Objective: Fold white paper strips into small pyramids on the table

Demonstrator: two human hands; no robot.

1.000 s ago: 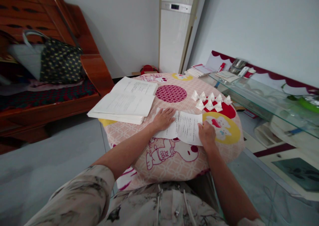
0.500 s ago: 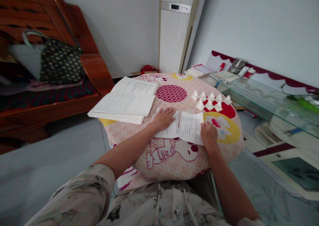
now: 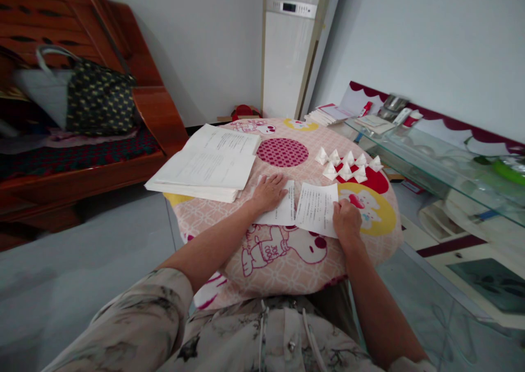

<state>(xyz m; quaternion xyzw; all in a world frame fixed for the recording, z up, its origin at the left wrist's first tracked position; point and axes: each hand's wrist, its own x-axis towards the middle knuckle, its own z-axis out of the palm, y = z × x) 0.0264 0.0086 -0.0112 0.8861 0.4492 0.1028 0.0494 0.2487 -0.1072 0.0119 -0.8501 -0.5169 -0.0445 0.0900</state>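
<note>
My left hand [image 3: 268,192] lies flat, fingers stretched out, on the left piece of a printed white sheet [image 3: 283,210]. Just to its right, the other piece of the sheet [image 3: 316,208] is pinched at its lower right corner by my right hand [image 3: 346,221]. A narrow gap separates the two pieces. Both rest on a round table with a pink cartoon cloth [image 3: 287,262].
A thick stack of printed paper [image 3: 207,164] lies on the table's left. Several small folded white paper shapes [image 3: 348,165] sit at the back right. A glass shelf unit [image 3: 435,164] stands to the right, a wooden bench with a bag [image 3: 82,96] to the left.
The right piece of the sheet has come away from the left one; my right hand has drawn it slightly to the right. My left hand has stayed flat in place.
</note>
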